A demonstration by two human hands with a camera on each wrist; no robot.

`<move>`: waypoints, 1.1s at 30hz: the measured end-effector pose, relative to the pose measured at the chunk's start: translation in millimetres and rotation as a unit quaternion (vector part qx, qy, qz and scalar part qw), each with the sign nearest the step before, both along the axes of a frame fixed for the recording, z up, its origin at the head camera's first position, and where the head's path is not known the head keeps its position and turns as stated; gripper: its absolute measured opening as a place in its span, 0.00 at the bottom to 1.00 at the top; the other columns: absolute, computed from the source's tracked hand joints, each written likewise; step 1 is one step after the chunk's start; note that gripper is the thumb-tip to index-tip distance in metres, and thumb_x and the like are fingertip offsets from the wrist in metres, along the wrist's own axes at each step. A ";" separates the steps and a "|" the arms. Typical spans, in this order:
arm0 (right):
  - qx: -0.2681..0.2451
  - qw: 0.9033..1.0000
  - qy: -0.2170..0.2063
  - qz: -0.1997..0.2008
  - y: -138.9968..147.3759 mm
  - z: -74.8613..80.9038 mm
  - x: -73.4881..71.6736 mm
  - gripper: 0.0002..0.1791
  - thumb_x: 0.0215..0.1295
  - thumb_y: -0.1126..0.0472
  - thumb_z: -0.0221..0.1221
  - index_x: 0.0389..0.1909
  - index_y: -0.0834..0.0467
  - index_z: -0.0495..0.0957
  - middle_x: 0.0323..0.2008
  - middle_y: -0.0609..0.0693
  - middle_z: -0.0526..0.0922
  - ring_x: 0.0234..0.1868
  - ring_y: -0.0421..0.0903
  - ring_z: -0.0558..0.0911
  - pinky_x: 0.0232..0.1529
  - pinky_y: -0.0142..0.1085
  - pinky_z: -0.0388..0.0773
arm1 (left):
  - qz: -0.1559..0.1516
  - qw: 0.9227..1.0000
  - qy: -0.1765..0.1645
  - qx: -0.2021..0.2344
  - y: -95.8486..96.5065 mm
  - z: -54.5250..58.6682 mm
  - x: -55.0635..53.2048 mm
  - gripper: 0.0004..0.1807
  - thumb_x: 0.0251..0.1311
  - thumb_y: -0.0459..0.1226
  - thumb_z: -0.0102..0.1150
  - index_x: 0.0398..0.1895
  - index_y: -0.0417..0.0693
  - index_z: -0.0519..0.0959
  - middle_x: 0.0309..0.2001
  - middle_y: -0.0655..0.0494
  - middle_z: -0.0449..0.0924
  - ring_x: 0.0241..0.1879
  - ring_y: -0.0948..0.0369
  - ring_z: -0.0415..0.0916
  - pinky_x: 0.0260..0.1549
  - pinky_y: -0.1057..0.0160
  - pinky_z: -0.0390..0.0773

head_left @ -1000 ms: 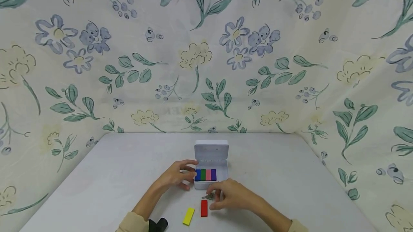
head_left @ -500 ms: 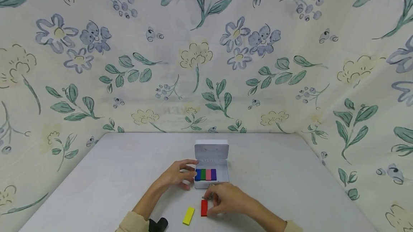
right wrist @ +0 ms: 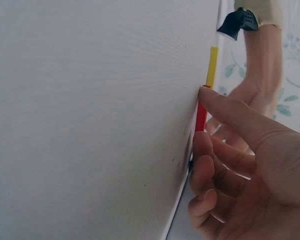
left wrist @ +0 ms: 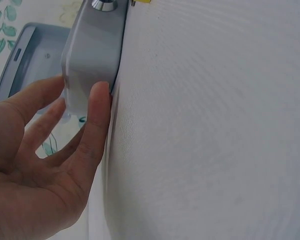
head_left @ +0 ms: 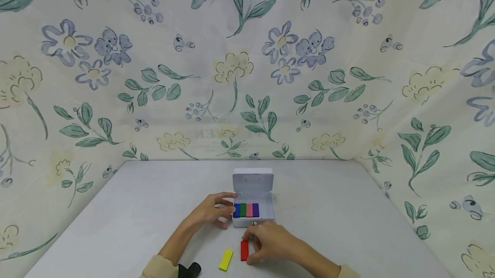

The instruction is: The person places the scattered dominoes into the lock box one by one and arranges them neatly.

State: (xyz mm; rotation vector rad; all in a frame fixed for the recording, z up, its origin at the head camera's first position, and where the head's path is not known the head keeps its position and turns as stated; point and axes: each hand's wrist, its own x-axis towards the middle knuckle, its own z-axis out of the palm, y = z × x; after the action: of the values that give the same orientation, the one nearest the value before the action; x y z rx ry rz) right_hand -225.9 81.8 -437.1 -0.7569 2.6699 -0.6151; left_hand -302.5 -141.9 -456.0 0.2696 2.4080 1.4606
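Observation:
A small light-grey metal box (head_left: 267, 209) stands with its lid (head_left: 253, 183) raised. Blue, green, pink and purple blocks (head_left: 249, 210) sit side by side inside it. My left hand (head_left: 212, 209) rests its fingertips on the box's left side, fingers fairly straight, as the left wrist view confirms. In front of the box, my right hand (head_left: 274, 240) pinches a red rectangular block (head_left: 244, 251) end to end between thumb and index finger. In the right wrist view the red block (right wrist: 202, 117) lies right at the table surface. Keys near the box's front are mostly hidden behind the right hand.
A yellow block (head_left: 226, 260) lies left of the red one on the white table (head_left: 328, 200). A black band (head_left: 189, 270) is at the left sleeve. Flower-patterned cloth (head_left: 247, 76) hangs behind and at both sides.
My right hand has come down and slightly left, from beside the keys onto the red block, whose ends the thumb and index finger now pinch. The left hand stays at the box.

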 end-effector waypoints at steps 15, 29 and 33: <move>0.000 0.999 0.025 0.028 1.3 -0.2 1.3 0.21 0.51 0.46 0.73 0.46 0.41 0.81 0.19 0.35 0.73 0.19 0.32 0.70 0.20 0.22 0.68 | -0.006 1.000 0.001 0.019 -1.6 0.6 1.9 0.28 0.61 0.39 0.65 0.65 0.52 0.73 0.57 0.39 0.76 0.35 0.56 0.82 0.29 0.58 0.87; -0.031 0.999 0.005 0.041 7.1 10.1 -4.2 0.20 0.53 0.48 0.72 0.46 0.46 0.82 0.18 0.35 0.75 0.20 0.31 0.71 0.24 0.22 0.70 | -0.010 1.000 -0.003 0.022 -3.0 0.3 -0.2 0.28 0.61 0.40 0.65 0.65 0.52 0.72 0.57 0.39 0.75 0.36 0.57 0.82 0.29 0.58 0.87; -0.053 0.998 0.000 0.043 12.7 13.6 -8.3 0.20 0.53 0.48 0.71 0.47 0.46 0.81 0.20 0.35 0.75 0.21 0.31 0.71 0.24 0.22 0.70 | -0.009 1.000 -0.003 0.023 -2.9 -0.1 1.3 0.28 0.61 0.39 0.65 0.65 0.52 0.72 0.57 0.39 0.75 0.36 0.57 0.83 0.29 0.58 0.87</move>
State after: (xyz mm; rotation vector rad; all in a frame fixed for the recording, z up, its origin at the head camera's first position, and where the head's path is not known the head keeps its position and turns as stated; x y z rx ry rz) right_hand -234.2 94.5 -423.5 -0.8939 2.6063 -0.7386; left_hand -301.2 -144.8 -456.1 0.2963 2.3623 1.5090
